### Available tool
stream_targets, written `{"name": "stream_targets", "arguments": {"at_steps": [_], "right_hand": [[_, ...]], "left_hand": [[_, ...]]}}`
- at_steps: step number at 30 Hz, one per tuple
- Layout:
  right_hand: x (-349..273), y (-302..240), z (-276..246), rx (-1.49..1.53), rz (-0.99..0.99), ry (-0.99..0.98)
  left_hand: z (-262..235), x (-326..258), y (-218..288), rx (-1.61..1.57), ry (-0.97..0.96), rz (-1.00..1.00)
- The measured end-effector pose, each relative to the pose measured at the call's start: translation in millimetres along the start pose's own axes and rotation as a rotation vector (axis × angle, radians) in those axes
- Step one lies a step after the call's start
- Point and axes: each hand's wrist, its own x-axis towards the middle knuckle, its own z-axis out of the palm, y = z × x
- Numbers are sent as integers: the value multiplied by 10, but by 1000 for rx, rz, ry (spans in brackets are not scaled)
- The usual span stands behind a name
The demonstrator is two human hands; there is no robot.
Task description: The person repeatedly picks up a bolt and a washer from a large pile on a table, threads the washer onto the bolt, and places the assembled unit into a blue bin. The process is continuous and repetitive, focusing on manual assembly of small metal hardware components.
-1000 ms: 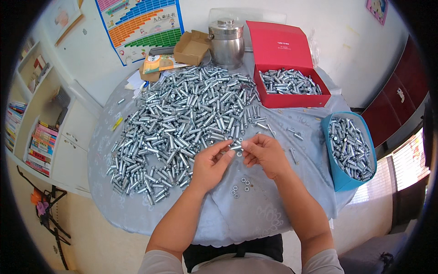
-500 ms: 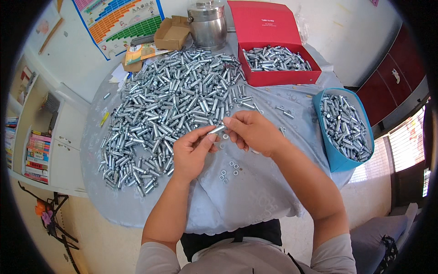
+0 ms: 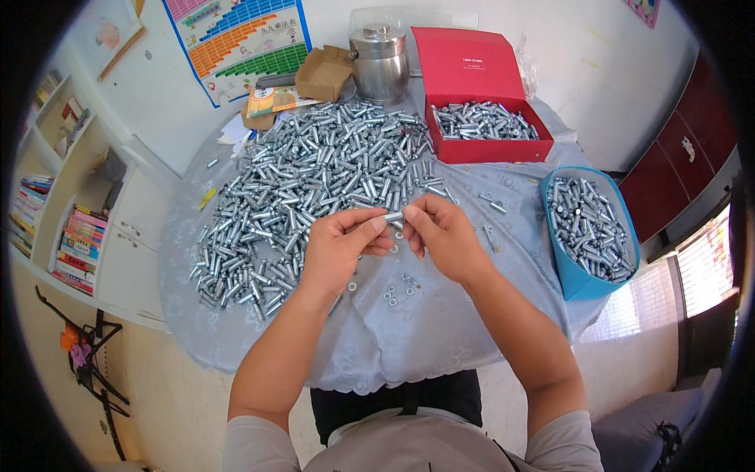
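A: Start at the piece in hand. 1 short metal sleeve bolt (image 3: pixel 392 217), silver, is pinched between both hands above the grey tablecloth (image 3: pixel 440 330). Its long axis runs roughly left to right, level with the table edge.

B: Which hand has more of it?

A: Left hand (image 3: pixel 340 250) is closed round the left end, thumb and forefinger tips on the bolt, other fingers curled in. Right hand (image 3: pixel 442 234) meets it from the right, fingertips pinched at the other end; whether it holds a nut or washer there too, cannot tell. Both hands are equally near, touching the bolt.

B: Below the hands?

A: A few loose washers and nuts (image 3: pixel 399 289) lie on the cloth just under and toward the body, apart from the hands. Some stray bolts (image 3: pixel 492 206) lie just right of the right hand.

B: Outward, then.

A: A big heap of like bolts (image 3: pixel 314 181) spreads ahead and left, nearest the left hand. A blue tub (image 3: pixel 568 275), part filled with bolts, sits well to the right, at the table's edge. A red box (image 3: pixel 489 149) with its lid standing open holds more bolts, ahead and right.

B: Packages, signs?

A: A small open brown cardboard box (image 3: pixel 322 72) and a steel lidded canister (image 3: pixel 380 52) sit at the far side. A flat printed booklet (image 3: pixel 271 101), yellow and green, is beside the brown box. On the wall is a chart poster (image 3: pixel 236 43) in orange, green, blue and pink bands. Print not legible.
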Motion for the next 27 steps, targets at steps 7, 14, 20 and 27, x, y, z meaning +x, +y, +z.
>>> {"name": "stream_targets", "arguments": {"at_steps": [7,14,20,27], "right_hand": [[-26,81,-23,-104,-91,20],[77,219,-139,6,-152,-23],[198,438,-266,67,56,-18],[265,420,-261,8,139,-4]], "left_hand": [[99,4,-199,-197,91,-4],[83,209,-429,-170,132,-40],[76,287,-595,-179,140,5],[22,368,-652,-182,157,-8]]}}
